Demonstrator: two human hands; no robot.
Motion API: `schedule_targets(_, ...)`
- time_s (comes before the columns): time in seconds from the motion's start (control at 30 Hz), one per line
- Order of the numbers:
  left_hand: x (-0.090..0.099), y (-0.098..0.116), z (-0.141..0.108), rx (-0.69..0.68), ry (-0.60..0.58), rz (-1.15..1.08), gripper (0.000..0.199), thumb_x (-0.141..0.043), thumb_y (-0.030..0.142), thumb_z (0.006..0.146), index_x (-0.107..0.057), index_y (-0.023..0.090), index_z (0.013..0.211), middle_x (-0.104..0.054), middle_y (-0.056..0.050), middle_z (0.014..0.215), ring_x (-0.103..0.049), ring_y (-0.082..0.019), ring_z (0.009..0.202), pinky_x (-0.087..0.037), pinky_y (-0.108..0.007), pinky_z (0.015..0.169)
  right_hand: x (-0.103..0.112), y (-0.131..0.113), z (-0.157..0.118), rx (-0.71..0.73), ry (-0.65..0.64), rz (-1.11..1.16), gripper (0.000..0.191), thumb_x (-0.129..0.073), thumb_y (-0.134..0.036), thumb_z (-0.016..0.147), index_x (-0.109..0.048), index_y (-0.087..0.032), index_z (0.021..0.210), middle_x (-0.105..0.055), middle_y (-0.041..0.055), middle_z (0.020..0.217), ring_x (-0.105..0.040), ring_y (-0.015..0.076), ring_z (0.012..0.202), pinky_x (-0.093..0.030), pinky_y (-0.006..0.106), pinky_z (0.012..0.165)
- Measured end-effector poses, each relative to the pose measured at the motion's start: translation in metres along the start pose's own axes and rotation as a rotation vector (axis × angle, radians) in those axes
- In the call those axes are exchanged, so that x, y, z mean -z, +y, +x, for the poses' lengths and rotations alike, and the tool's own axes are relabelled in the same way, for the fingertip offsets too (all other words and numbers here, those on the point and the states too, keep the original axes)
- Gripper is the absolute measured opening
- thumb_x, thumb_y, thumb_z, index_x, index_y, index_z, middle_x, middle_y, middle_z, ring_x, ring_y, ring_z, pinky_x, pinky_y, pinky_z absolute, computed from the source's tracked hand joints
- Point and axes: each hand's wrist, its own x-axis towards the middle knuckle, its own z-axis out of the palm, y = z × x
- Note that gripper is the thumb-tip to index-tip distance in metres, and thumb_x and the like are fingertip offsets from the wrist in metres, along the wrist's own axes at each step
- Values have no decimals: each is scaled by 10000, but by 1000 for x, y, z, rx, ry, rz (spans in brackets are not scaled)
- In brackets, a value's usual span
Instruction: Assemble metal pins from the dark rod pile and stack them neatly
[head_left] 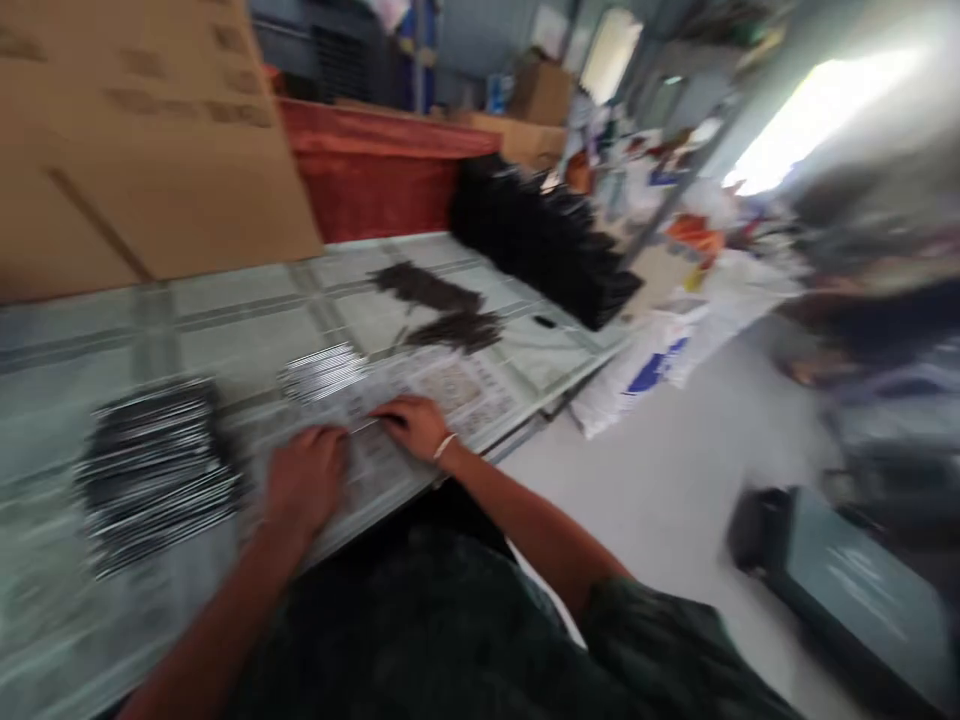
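Observation:
My left hand [307, 475] rests on a printed sheet like newspaper [484, 415], with its fingers curled and closed. To its right, my right hand [416, 425] pinches the end of a thin pale rod [364, 425], which runs across to the left fingertips. Blur hides the exact grip. Just beyond the hands lies a small bundle of shiny thin rods [324, 371]. A larger stack of dark, silvery-edged strips [157, 465] sits left of my left hand. Farther back are two dark brown bunches of thin pieces [427, 288].
A large cardboard box [150, 140] stands at the table's back left, beside a red cloth-covered box [375, 170]. Black bundled material [540, 235] lines the far right edge. White sacks [637, 370] lie beyond the table [247, 270]; a grey-topped box [862, 590] is at lower right.

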Motion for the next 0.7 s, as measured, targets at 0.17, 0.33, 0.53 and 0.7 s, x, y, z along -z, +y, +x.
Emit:
schedule_targets(0.17, -1, -10, -12, 129, -26, 41, 326, -375, 246, 959, -632, 203, 1155, -633, -101, 1158, -596, -259, 1036, -468, -410, 898, -9, 14, 0, -15, 166, 152, 203, -599, -157, 888, -716, -198, 1049, -720, 45, 1003, -655, 145, 963, -493, 275, 911)
schedule_targets(0.33, -4, -6, -9, 137, -31, 28, 317, -381, 247, 967, -631, 217, 1159, -625, -93, 1158, -591, -272, 1006, -450, -428, 880, -11, 14, -1, -73, 125, 177, 275, -678, -158, 839, -700, -209, 1108, -745, 26, 931, -686, 156, 891, -504, 311, 910)
schedule_targets(0.53, -6, -8, -9, 114, -32, 55, 287, -408, 245, 962, -640, 231, 1130, -637, -80, 1125, -584, -278, 1003, -447, -432, 871, -10, 10, 0, -53, 76, 108, 126, -668, -192, 875, -739, -245, 965, -754, 17, 991, -678, 179, 963, -406, 398, 1037)
schedule_targets(0.7, 5, -14, -14, 103, -57, 39, 310, -396, 229, 951, -647, 216, 1132, -645, -88, 1137, -591, -275, 1021, -464, -432, 888, -8, 8, 5, -53, 41, 70, 127, -658, -178, 882, -741, -226, 965, -750, 26, 982, -669, 164, 962, -429, 328, 978)
